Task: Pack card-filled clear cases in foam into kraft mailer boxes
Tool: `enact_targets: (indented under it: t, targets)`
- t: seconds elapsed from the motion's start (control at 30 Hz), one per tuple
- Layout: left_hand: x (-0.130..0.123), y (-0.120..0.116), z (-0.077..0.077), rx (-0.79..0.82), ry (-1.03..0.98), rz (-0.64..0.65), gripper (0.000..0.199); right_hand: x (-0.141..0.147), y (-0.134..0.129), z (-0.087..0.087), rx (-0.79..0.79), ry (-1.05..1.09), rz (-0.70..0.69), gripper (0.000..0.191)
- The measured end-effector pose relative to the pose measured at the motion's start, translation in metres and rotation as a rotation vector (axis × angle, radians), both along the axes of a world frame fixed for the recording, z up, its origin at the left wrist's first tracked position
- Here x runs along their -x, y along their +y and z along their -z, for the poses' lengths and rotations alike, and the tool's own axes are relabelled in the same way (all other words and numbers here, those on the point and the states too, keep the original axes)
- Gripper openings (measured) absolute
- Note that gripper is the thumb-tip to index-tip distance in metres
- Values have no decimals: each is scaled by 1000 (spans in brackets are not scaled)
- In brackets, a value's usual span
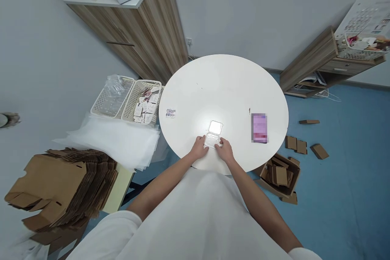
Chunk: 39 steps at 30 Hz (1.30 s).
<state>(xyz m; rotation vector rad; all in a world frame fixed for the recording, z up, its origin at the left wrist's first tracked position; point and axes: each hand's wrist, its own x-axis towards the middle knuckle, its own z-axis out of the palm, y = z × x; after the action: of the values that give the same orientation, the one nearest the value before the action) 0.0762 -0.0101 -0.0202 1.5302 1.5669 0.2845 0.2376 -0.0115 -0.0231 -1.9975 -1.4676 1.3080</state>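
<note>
A small clear plastic case [211,140] lies on the round white table [225,85] near its front edge, its hinged lid tipped back away from me. My left hand [199,147] grips the case's left side with thumb and fingers. On the opposite side, my right hand [225,150] holds the right edge, thumb at the near corner. What the case contains, if anything, is too small to make out. Off to the left on the table is a small card with purple round pieces [171,113]. A flat purple rectangle [259,128], blurred out, lies to the right.
Left of the table stand a white basket of printed cards [124,118] and a basket with clear plastic [99,103]. Nearby are white sheets [115,138] and stacked flattened cardboard boxes [61,183]. At right, an open carton of small boxes [276,191] sits on the floor.
</note>
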Motion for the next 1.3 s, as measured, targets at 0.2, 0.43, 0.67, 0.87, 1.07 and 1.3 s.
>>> enact_targets:
  t: [0.2, 0.43, 0.67, 0.87, 1.07, 1.3]
  targets:
    - [0, 13, -3, 15, 10, 7, 40, 9, 18, -4, -19, -42, -76, 32]
    - [3, 15, -2, 6, -17, 41, 44, 11, 18, -8, -8, -47, -66, 28]
    - [10, 15, -5, 45, -86, 51, 46, 13, 12, -8, -1, -53, 17, 51]
    - [49, 27, -11, 0, -124, -3, 51, 38, 14, -27, -168, -122, 192, 54]
    - [129, 60, -21, -167, 17, -112, 41, 118, 50, -42, -150, -46, -75, 51]
    - [206, 104, -22, -186, 200, -131, 49, 190, 99, -25, -106, -101, -211, 55]
